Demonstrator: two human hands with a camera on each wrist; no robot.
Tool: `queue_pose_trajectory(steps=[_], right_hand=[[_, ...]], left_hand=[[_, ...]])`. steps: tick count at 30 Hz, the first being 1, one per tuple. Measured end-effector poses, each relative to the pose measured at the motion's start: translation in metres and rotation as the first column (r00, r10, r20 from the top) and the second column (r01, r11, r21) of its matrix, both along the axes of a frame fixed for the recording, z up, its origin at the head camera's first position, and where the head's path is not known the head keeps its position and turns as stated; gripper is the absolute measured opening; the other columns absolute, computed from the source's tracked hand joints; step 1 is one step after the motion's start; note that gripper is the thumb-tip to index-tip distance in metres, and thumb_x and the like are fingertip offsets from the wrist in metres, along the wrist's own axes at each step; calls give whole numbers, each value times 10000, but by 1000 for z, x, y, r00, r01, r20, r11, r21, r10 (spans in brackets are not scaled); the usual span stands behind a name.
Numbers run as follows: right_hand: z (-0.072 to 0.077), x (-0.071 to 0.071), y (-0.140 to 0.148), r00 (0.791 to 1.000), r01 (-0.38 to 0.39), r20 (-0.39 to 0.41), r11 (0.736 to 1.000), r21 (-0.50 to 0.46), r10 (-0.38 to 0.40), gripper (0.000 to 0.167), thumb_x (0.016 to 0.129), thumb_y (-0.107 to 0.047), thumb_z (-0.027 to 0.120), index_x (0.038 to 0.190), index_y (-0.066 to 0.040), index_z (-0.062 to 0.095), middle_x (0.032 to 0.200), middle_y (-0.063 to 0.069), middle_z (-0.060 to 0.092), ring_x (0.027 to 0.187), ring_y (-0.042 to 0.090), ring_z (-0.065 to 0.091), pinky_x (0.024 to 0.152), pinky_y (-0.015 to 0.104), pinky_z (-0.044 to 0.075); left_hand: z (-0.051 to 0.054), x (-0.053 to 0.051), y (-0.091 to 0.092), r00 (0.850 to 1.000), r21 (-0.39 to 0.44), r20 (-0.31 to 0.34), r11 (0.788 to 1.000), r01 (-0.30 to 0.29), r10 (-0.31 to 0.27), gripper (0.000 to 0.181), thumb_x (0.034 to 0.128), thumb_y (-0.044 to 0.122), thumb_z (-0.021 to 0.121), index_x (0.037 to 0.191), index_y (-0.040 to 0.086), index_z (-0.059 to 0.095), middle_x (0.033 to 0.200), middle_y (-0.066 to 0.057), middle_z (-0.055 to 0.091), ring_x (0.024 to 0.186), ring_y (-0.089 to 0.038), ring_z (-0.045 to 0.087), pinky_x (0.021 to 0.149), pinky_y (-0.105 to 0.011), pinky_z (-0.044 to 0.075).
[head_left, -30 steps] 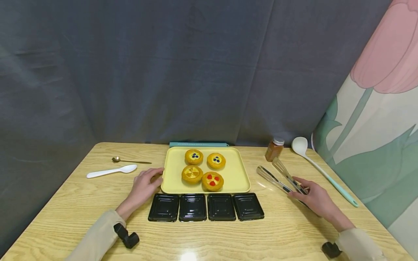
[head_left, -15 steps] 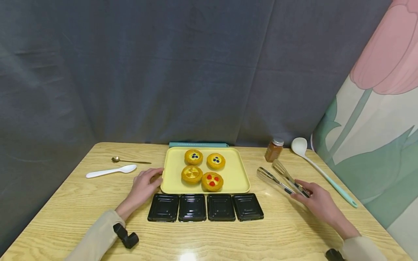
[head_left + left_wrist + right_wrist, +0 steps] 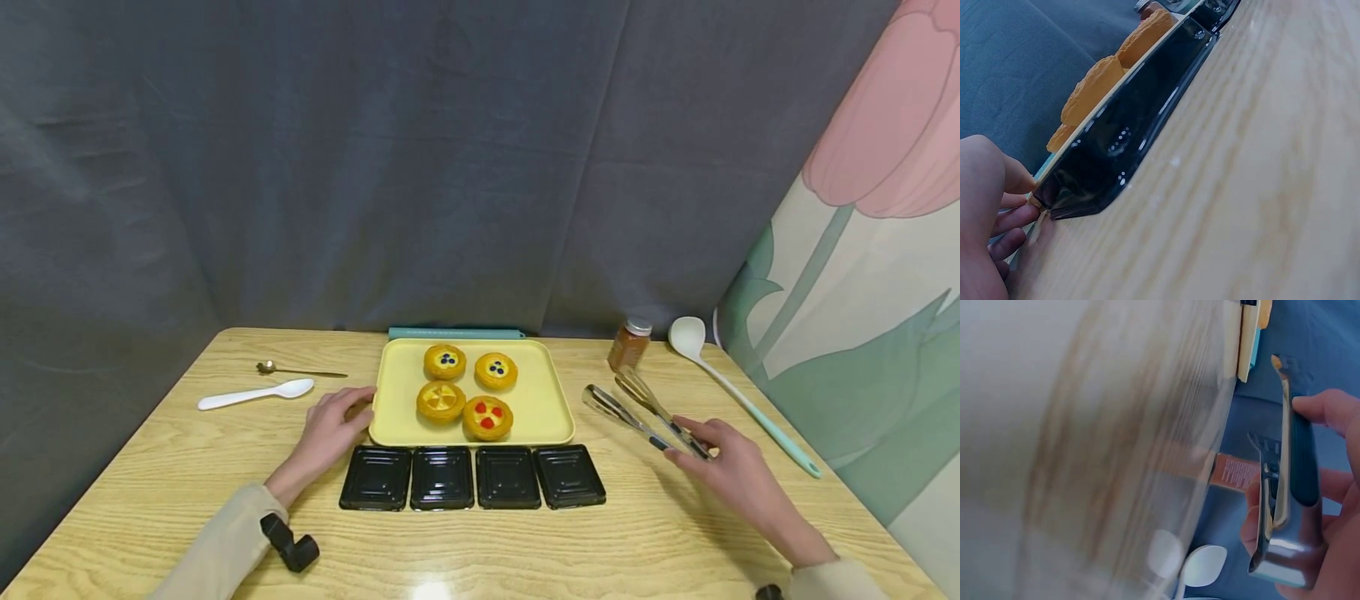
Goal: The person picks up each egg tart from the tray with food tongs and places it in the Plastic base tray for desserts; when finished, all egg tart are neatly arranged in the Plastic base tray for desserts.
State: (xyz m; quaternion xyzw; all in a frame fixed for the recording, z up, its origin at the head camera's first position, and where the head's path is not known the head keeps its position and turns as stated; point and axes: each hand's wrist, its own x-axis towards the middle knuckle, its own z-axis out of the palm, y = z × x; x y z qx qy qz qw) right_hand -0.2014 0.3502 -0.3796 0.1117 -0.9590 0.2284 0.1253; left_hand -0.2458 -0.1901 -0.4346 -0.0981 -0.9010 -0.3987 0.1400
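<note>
My left hand (image 3: 330,429) is at the left edge of the yellow tray (image 3: 543,408); in the left wrist view its thumb and fingers (image 3: 1019,215) pinch the tray's corner. Four tarts sit on the tray, one with red pieces (image 3: 488,417), one with yellow wedges (image 3: 441,402) and two with blue berries (image 3: 497,371). To the right of the tray, my right hand (image 3: 738,475) grips metal tongs (image 3: 630,414) by the handle, their two arms spread apart. The right wrist view shows the tongs (image 3: 1302,456) between thumb and fingers.
Black square dishes (image 3: 508,477) stand in a row before the tray. A white spoon (image 3: 258,394) and small metal spoon (image 3: 303,371) lie at the left. A jar (image 3: 630,344) and a white ladle (image 3: 738,390) are at the right, a teal item (image 3: 456,332) behind the tray.
The right hand has shifted slightly nearer the front, and the tongs' heads have moved a little left and spread wider. The left hand and the tray have stayed put.
</note>
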Motion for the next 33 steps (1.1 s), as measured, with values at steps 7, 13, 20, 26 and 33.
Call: queue_pose_trajectory(steps=[7, 13, 20, 26, 33], right_hand=[[8, 10, -18, 998, -53, -44, 998, 16, 54, 533, 902, -290, 783, 1337, -12, 650, 874, 16, 540, 609, 76, 356, 519, 276, 334], [16, 18, -36, 988, -138, -65, 990, 4, 138, 493, 887, -234, 796, 1318, -30, 667, 844, -5, 494, 526, 34, 256, 489, 259, 332], [19, 23, -60, 963, -226, -145, 974, 25, 227, 454, 817, -135, 841, 1240, -32, 713, 831, -97, 487, 590, 11, 333, 505, 230, 370], [22, 25, -80, 963, -249, -94, 968, 41, 251, 459, 818, -126, 824, 1251, -26, 707, 832, -98, 462, 598, 18, 323, 510, 230, 359], [22, 20, -101, 959, -275, -61, 960, 59, 278, 452, 840, -176, 812, 1262, -51, 708, 843, -96, 468, 657, 52, 427, 568, 234, 391]], left_hand=[[1, 0, -1, 1000, 1, -2, 1000, 3, -3, 404, 990, 146, 616, 1374, 21, 615, 1313, -160, 634, 1227, -393, 487, 975, -565, 248], [1, 0, -1, 1000, -1, -4, 1000, 2, -2, 403, 988, 144, 618, 1371, 20, 617, 1312, -163, 634, 1227, -399, 486, 970, -568, 249], [-1, -2, 0, 1000, 0, -8, 1000, 1, -1, 400, 987, 154, 622, 1366, 26, 624, 1308, -156, 639, 1222, -393, 492, 960, -559, 256], [-1, -2, 0, 1000, 2, -7, 1000, 4, -4, 401, 986, 153, 624, 1366, 24, 623, 1310, -156, 639, 1228, -396, 489, 969, -560, 255], [-1, -1, 0, 1000, 1, -7, 1000, 2, -2, 404, 982, 144, 625, 1367, 20, 621, 1309, -161, 638, 1227, -400, 489, 968, -562, 254]])
